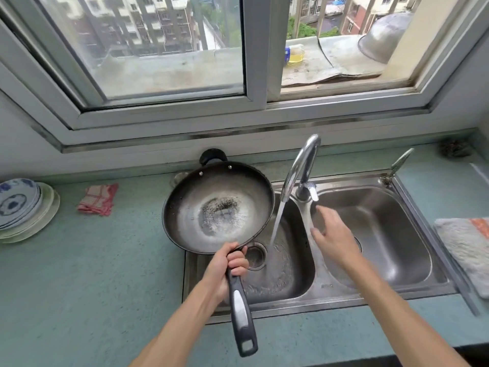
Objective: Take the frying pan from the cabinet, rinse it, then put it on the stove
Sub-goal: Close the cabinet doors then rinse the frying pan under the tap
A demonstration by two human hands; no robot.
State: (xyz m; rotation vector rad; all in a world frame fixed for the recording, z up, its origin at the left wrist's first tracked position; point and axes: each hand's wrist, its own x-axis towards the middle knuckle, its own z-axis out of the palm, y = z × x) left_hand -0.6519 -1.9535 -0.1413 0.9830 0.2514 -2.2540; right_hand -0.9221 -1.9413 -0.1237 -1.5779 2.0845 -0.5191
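A dark round frying pan (217,206) with a long black handle hangs over the left edge of the double steel sink (381,294), a little water pooled inside it. My left hand (228,263) grips the handle close to the pan's rim. The curved chrome tap (300,165) runs a thin stream of water (276,223) into the left basin, just right of the pan and not touching it. My right hand (332,234) hovers open below the tap lever, fingers spread, holding nothing.
A stack of blue-patterned plates (22,207) sits at the far left of the green counter. A red checked cloth (98,199) lies behind it. A grey and orange towel (468,247) lies right of the sink. A window runs along the wall above.
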